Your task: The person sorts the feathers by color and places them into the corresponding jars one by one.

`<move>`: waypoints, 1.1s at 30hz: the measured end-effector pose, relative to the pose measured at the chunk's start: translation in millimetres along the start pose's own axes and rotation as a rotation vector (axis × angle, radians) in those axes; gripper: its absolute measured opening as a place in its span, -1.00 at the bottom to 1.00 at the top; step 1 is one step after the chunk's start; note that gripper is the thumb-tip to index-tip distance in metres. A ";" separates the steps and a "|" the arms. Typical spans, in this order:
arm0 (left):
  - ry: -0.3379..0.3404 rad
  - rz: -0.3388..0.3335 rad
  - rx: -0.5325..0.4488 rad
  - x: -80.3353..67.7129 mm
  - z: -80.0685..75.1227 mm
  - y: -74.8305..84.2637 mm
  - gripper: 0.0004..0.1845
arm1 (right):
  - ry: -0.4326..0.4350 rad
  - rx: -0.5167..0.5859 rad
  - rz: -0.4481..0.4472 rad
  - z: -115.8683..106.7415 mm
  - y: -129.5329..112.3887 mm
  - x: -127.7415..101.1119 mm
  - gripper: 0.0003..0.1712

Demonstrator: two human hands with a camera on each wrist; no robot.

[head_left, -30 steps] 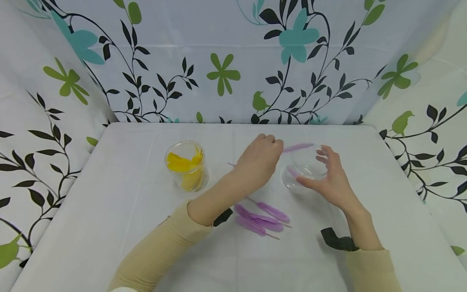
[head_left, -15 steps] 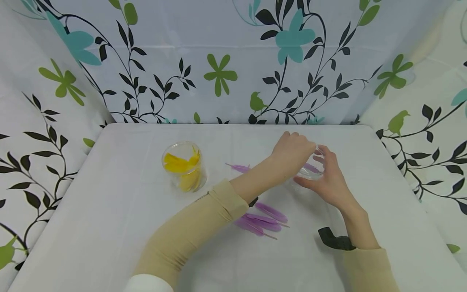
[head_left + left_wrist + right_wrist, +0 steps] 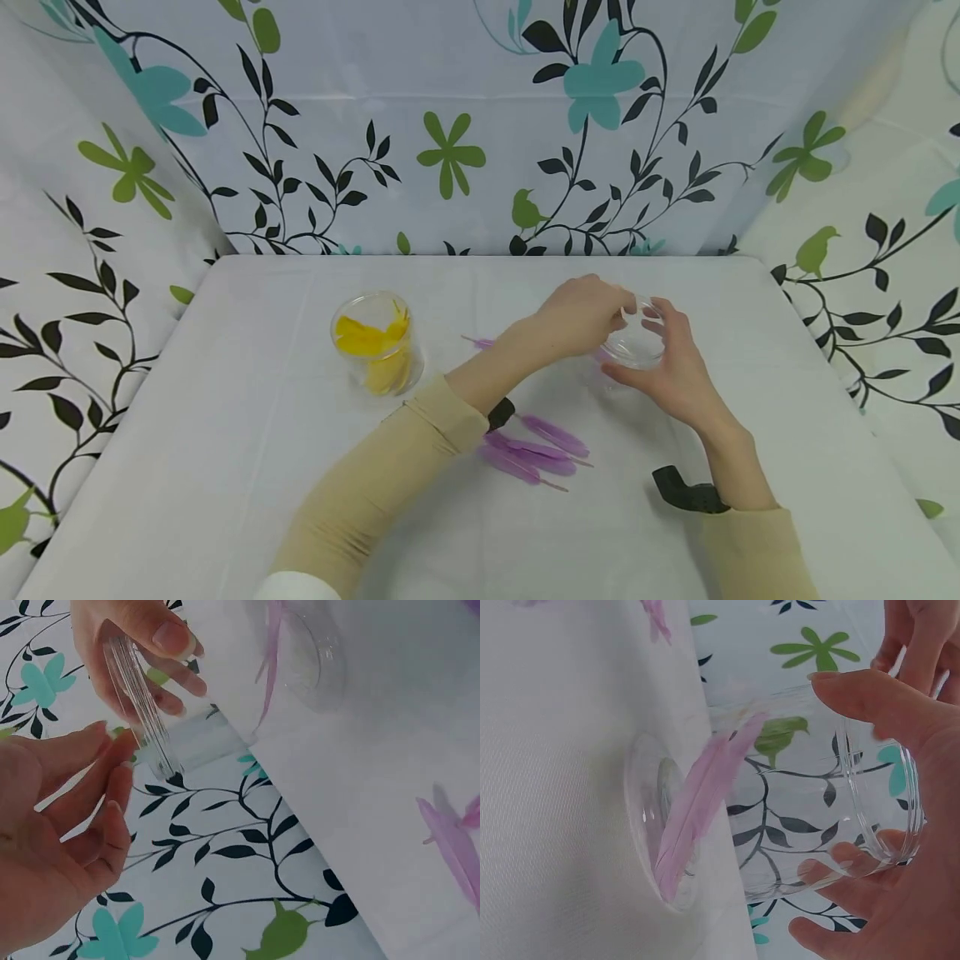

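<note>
Our right hand cups the clear glass jar from the near side, thumb on one wall and fingers wrapped round the other; the right wrist view shows the fingertips curled against the glass. That grip keeps the jar upright and steady on the white table.

Our left hand sits at the jar's rim, arm crossing over from the left. The left wrist view shows its fingers loosely bent and apart, nothing between them: relaxed, not pinching.

One purple feather stands inside the jar, leaning on the wall, tip down at the base. Light thing, so the jar wall is what props it.

- Loose purple feathers lie in a small bunch on the table, just near our left forearm, well within reach of that hand.
- Another purple feather lies apart behind the left wrist, mostly hidden.
- Second glass jar stands well to the left, holding yellow feathers. The colours are kept in separate jars.
</note>
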State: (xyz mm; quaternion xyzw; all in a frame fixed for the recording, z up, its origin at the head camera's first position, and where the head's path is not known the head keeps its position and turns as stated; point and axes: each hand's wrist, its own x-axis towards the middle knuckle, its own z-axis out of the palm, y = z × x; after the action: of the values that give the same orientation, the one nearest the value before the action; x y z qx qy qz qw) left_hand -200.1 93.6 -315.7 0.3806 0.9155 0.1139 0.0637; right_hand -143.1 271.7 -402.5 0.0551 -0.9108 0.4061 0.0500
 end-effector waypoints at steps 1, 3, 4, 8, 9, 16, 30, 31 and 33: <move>0.038 -0.001 -0.045 -4.4 -0.8 -4.7 -0.70 | 0.000 0.000 0.003 -0.2 -0.1 -0.3 0.28; 0.106 -0.015 -0.116 -14.2 -3.0 -14.8 -0.71 | 0.000 -0.007 0.011 -0.8 -0.2 -0.7 0.29; 0.128 -0.030 -0.136 -19.3 -3.8 -20.2 -0.72 | 0.000 -0.009 0.016 -1.1 -0.2 -0.9 0.29; 0.150 -0.128 -0.143 -39.5 -0.8 -45.5 -0.72 | -0.002 -0.017 0.028 -2.8 -0.4 -1.4 0.31; 0.139 -0.162 -0.134 -44.2 2.2 -52.2 -0.72 | -0.004 -0.019 0.029 -3.1 -0.4 -1.4 0.31; -0.011 -0.350 -0.025 -68.0 39.4 -87.1 -0.69 | -0.008 -0.021 0.029 -3.5 0.2 -1.7 0.31; -0.008 -0.407 0.084 -77.8 75.1 -104.9 -0.89 | -0.006 -0.005 0.020 0.4 1.0 -0.7 0.31; -0.005 -0.405 0.081 -78.1 75.5 -105.2 -0.89 | -0.008 -0.005 0.020 0.4 0.9 -0.6 0.31; -0.002 -0.403 0.076 -78.8 76.5 -105.8 -0.88 | -0.010 -0.005 0.020 0.6 0.7 -0.5 0.31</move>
State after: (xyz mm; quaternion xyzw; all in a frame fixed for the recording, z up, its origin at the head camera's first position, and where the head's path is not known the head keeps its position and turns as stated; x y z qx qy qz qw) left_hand -201.4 -22.6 -414.4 0.1919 0.9767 0.0637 0.0717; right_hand -142.7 271.7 -403.5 0.0476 -0.9125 0.4042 0.0415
